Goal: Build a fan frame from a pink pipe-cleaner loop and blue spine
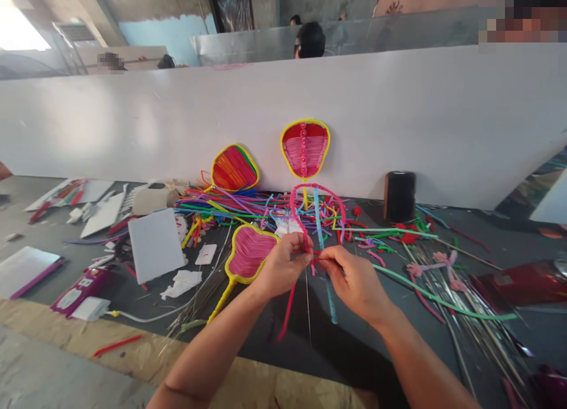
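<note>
My left hand [279, 267] pinches a pink pipe cleaner [316, 185] where its loop closes; one tail hangs below the fingers. My right hand [354, 279] is closed with thumb and forefinger on the same pink-red strand, a little to the right. A light blue pipe cleaner [319, 220] runs down through the loop and past the right fingertips. Beside my left wrist lies a pink fan-shaped piece [250, 252] with a yellow fuzzy rim and handle. Against the board stand a pink beaded one [292, 155] and an orange-red one [234, 169].
A white board [133, 119] spans the back. Colourful pipe cleaners [221, 202] are heaped before it. To the right are a dark cylinder [399, 196], metal wires [460, 302] and a red shiny object [527, 285]. White card [155, 246] and a purple box [82, 291] are left.
</note>
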The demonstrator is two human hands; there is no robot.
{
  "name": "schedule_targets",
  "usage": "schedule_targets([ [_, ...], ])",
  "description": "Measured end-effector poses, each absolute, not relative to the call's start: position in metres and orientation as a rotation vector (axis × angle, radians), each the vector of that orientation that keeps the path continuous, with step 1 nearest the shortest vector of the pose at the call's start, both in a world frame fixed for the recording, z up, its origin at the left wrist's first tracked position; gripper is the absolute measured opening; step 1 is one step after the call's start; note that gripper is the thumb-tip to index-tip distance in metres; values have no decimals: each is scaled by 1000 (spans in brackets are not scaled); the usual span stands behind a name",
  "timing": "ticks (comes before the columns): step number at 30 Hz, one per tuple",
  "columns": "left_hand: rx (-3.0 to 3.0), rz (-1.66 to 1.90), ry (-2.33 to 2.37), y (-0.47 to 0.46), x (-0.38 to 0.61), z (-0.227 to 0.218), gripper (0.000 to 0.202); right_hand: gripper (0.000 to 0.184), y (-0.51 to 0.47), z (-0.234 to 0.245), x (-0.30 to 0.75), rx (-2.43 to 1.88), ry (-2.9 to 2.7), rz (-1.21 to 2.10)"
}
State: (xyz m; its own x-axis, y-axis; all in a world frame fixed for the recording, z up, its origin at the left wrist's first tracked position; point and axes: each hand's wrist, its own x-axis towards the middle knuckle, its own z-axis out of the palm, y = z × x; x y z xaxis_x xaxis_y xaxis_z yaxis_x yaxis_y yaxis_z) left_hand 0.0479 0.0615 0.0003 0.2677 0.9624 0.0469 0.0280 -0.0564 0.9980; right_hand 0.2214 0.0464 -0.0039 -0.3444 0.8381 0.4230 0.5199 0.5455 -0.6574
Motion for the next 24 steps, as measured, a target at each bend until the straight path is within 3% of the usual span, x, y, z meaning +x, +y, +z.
schedule_targets([
  [3, 1367, 1030, 1012, 62, 48, 4, 11, 7, 43, 2, 227, -1146, -1897, 739],
  [9, 1247, 1056, 977, 67, 44, 11, 17, 18, 49, 12, 246, -938, -1366, 1147],
  [13, 1220, 1167, 991, 71, 42, 9, 17, 16, 47, 16, 253, -852, -1182, 1234],
  [18, 1118, 1348, 1021, 74, 43, 2, 19, 18, 22, 28, 244, -988, -1572, 1119],
  [24, 872, 1575, 923, 77, 38, 4, 26, 31, 8, 22, 207, -747, -2176, 945],
])
